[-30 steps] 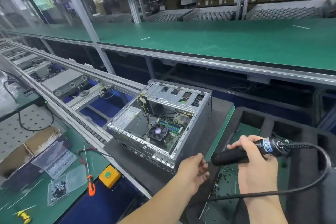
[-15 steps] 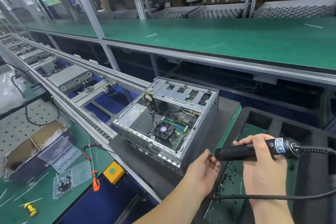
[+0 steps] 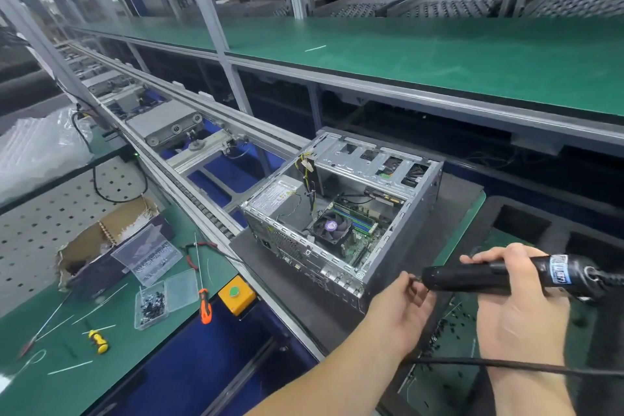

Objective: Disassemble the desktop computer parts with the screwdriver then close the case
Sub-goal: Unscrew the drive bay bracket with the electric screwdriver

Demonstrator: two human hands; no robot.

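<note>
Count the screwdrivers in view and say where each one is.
3. The black electric screwdriver is in the right hand; an orange-handled screwdriver and a small yellow-handled screwdriver lie on the green mat. Others may be hidden.

Bare grey sheet-metal case (image 3: 341,213); matt black plastic screwdriver (image 3: 499,277); matt green mat (image 3: 439,54).

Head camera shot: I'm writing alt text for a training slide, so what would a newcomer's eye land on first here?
First the open computer case, lying on its side on a dark mat at centre, its fan and green board exposed. Next, at lower right, the right hand grips a black electric screwdriver while the left hand pinches at its tip. Last, the long green shelf running across the top.
</note>
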